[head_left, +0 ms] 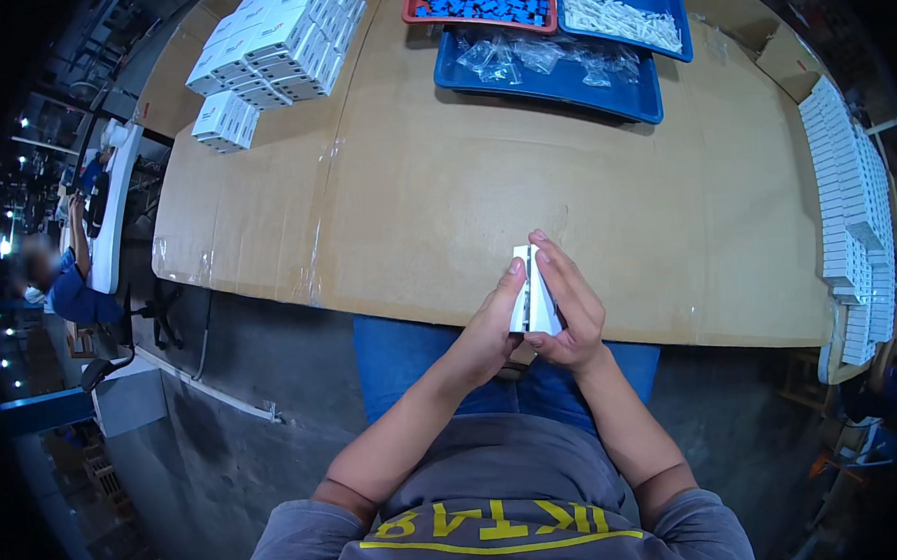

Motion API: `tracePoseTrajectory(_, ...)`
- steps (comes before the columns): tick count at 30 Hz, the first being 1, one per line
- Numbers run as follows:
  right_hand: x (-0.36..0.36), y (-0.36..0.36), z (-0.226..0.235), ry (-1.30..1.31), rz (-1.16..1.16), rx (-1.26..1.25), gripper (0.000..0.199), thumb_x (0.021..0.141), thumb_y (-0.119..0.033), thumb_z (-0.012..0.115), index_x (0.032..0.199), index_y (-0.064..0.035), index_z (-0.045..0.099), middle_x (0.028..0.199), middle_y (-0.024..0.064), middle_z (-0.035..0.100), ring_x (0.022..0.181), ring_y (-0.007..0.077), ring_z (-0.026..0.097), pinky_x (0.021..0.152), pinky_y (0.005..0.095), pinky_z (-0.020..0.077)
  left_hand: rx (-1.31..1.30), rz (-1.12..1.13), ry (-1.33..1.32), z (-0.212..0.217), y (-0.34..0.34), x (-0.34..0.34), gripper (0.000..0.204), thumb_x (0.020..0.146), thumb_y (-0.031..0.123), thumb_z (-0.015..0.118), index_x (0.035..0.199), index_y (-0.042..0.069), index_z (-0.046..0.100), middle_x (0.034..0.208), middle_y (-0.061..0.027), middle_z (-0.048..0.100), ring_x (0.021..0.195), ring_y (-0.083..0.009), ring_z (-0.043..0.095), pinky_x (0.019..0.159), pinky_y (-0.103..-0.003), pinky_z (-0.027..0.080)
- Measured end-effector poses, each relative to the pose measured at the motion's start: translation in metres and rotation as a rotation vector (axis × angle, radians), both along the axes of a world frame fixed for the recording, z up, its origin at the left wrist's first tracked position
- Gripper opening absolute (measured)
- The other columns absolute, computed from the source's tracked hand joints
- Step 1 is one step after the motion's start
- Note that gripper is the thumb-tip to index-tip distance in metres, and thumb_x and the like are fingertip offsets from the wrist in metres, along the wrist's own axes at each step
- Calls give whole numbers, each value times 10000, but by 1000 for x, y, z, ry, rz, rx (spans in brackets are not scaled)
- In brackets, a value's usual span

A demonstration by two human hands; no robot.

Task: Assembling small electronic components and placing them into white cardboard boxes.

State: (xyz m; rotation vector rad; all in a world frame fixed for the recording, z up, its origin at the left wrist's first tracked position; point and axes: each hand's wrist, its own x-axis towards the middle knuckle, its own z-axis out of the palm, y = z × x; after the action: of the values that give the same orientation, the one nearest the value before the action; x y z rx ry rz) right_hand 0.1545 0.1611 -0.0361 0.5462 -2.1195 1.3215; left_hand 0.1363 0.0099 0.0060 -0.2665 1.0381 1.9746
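A small white box (533,291) is held upright at the near edge of the cardboard-covered table (414,181), just above my lap. My left hand (492,323) grips its left side with the thumb pressed on the top corner. My right hand (570,310) wraps the right side, fingers laid along the box's face. Both hands meet around the box; its lower end is hidden in my palms.
Stacks of white boxes (268,48) sit far left. A red tray of blue parts (481,0), a blue tray of white sticks (622,12) and a blue tray of clear bags (549,65) lie at the back. Flat white boxes (851,212) line the right edge. Another person (63,277) sits far left.
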Motion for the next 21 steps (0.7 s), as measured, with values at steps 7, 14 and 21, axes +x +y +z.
tracePoseTrajectory(7, 0, -13, 9, -424, 23, -692, 1000, 1009, -731, 439, 1559, 101, 361, 1556, 230, 490, 1371, 305, 552, 1144, 412, 442, -213, -40, 708, -25, 4, 1, 836, 1047, 377, 571, 1630, 2, 103, 1505, -174, 443, 1353, -280, 520, 1116, -393, 449)
tracePoseTrajectory(14, -1, -4, 9, -466, 122, -468, 743, 1075, -532, 451, 1524, 59, 473, 1643, 253, 371, 1525, 371, 373, 1242, 444, 299, -183, 211, 622, -17, 3, -6, 814, 1063, 195, 596, 1667, 7, 84, 1516, -165, 436, 1364, -236, 488, 1138, -366, 412)
tracePoseTrajectory(21, -1, -2, 10, -345, 90, -110, 592, 862, -68, 718, 1430, 35, 586, 1494, 268, 554, 1374, 386, 575, 1128, 430, 476, -139, 260, 486, -18, 0, -14, 634, 1127, 196, 439, 1658, 13, 146, 1523, -142, 421, 1399, -196, 433, 1158, -347, 375)
